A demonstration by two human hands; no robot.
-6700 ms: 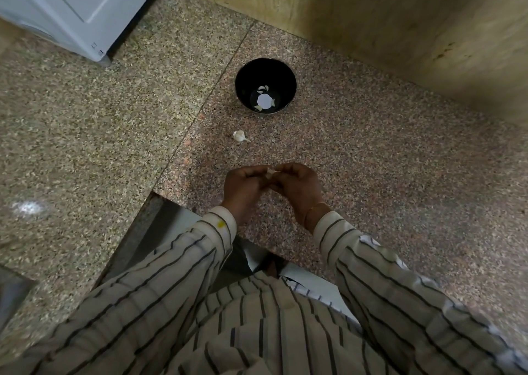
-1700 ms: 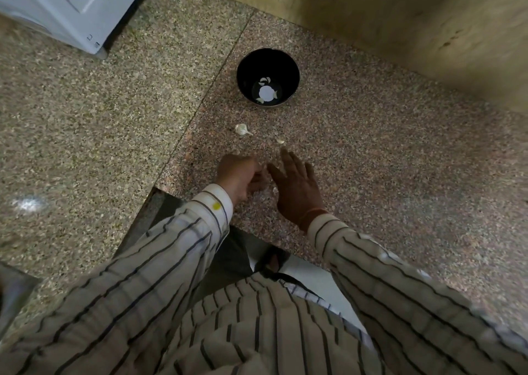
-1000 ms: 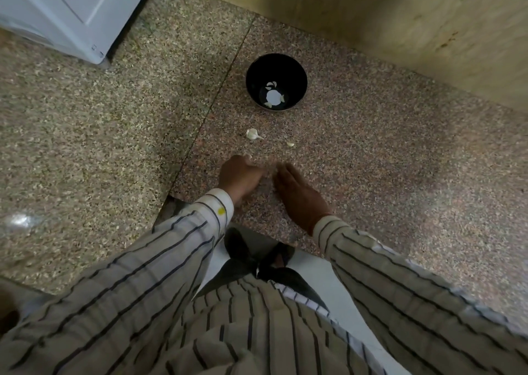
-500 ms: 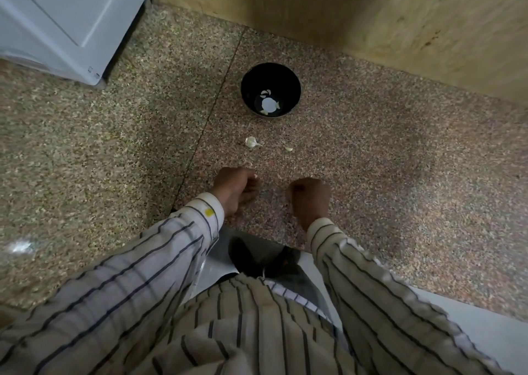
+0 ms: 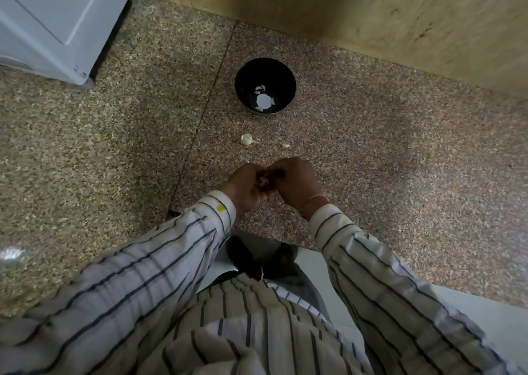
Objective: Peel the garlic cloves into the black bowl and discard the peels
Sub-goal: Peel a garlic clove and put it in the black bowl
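The black bowl point(image 5: 283, 73) stands on the speckled stone counter, with a few peeled white cloves at its bottom. Nearer to me lie an unpeeled garlic clove point(image 5: 247, 139) and a small pale scrap point(image 5: 285, 145). My left hand point(image 5: 243, 187) and my right hand point(image 5: 297, 183) meet just in front of these, fingers curled towards each other. A whitish garlic piece point(image 5: 263, 179) shows between the fingertips, gripped by both hands. Clove or peel, I cannot tell which.
The counter point(image 5: 371, 151) ends in a cut-out edge close to my body. A yellowish wall point(image 5: 371, 11) rises right behind the bowl. A white appliance point(image 5: 57, 23) stands at the far left.
My right hand swept flat across the counter towards my left, then both curled into fists apart. Now they have come together around a whitish piece. The small scrap appeared on the counter.
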